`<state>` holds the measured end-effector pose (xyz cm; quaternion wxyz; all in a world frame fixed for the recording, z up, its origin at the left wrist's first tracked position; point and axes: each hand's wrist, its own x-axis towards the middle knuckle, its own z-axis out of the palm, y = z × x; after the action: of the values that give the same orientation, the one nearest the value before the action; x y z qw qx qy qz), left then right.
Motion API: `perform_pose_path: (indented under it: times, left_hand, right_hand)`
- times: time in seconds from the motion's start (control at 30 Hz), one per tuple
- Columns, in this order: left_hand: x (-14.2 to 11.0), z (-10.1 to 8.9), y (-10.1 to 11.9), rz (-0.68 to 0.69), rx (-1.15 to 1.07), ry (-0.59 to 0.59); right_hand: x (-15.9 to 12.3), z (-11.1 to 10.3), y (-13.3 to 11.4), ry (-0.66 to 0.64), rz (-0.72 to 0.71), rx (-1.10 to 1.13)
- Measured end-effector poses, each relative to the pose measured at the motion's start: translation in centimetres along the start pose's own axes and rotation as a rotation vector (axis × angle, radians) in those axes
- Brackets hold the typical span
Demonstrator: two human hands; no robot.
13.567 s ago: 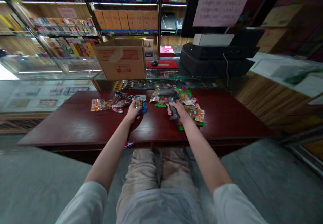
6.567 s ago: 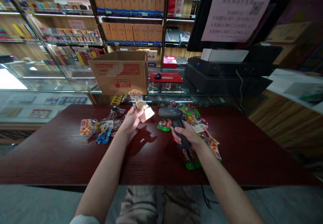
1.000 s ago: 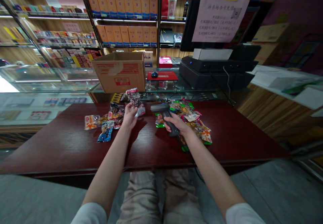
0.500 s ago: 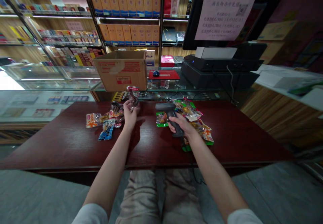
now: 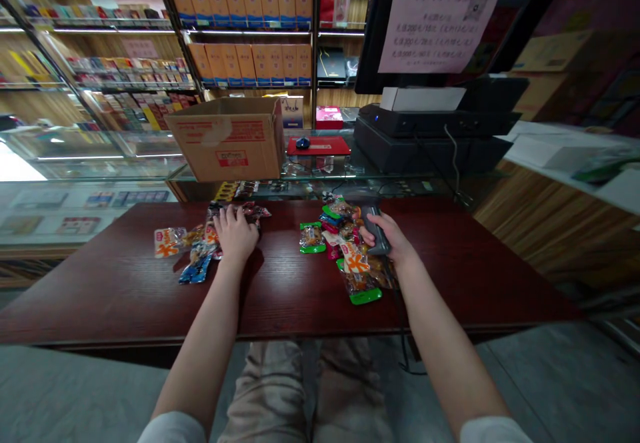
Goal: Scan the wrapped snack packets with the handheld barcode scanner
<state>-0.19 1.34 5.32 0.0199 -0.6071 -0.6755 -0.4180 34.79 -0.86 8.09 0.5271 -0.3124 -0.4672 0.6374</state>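
The left hand [image 5: 235,233] lies flat, fingers spread, on a pile of shiny crinkly snack packets [image 5: 200,246] on the smooth dark red table [image 5: 125,290]. It presses on them but grips nothing. The right hand [image 5: 393,240] is wrapped tight around the grey plastic scanner [image 5: 375,226], just beside another heap of bright packets [image 5: 345,250]. A brown cardboard box [image 5: 227,140] sits behind on the glass counter [image 5: 100,163]

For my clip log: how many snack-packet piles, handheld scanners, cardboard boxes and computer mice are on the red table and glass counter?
Piles of small plastic snack packets: 2 (left pile under left hand, right pile by right hand)
Dark grey handheld barcode scanner, in right hand: 1
Brown cardboard box: 1
Dark computer mouse: 1
Total: 5
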Motion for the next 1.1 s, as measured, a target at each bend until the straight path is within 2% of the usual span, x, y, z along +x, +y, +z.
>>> perform_pose_path:
  times: [0.07, 0.1, 0.2, 0.3, 0.37, 0.47, 0.53, 0.7, 0.87, 1.0, 1.1]
  left_hand:
    - [-0.4, 1.0, 1.2, 0.079, -0.209, -0.03]
    - [-0.8, 1.6, 1.9, 0.09, -0.323, -0.083]
    - [-1.8, 4.3, 3.9, -0.023, -0.563, -0.3]
    - [-2.3, 6.9, 5.1, -0.092, -0.519, -0.443]
    - [-2.2, 8.2, 5.6, -0.092, -0.423, -0.475]
    - [-1.6, 9.1, 5.7, -0.145, -0.371, -0.508]
    - [-1.2, 9.3, 5.5, -0.191, -0.475, -0.521]
    - [-0.9, 8.7, 4.8, -0.304, -0.955, -0.515]
    - [0.9, 5.6, 4.8, -0.557, -1.337, -0.475]
    - [2.2, 2.4, 4.2, -0.658, -1.575, -0.578]
    - [1.9, 1.0, 3.3, -0.692, -1.7, -0.633]
  right_hand:
    - [-0.2, -0.4, 0.2, -0.007, -0.01, 0.041]
    - [-0.2, -0.6, 0.2, -0.019, -0.009, 0.047]
    - [-0.4, -0.8, 0.3, -0.028, -0.005, 0.038]
    - [-0.5, -0.8, 0.5, 0.005, -0.005, 0.035]
    - [-0.5, -0.8, 0.6, 0.017, 0.003, 0.037]
    - [-0.5, -0.8, 0.7, 0.02, 0.014, 0.044]
    - [-0.5, -0.8, 0.7, 0.025, 0.012, 0.043]
    - [-0.5, -0.8, 0.9, 0.018, 0.008, 0.009]
    - [-0.4, -0.1, 0.7, -0.009, 0.019, -0.059]
    - [0.0, 2.4, 0.1, -0.042, 0.044, -0.103]
    - [0.8, 5.0, 0.3, -0.115, 0.07, -0.098]
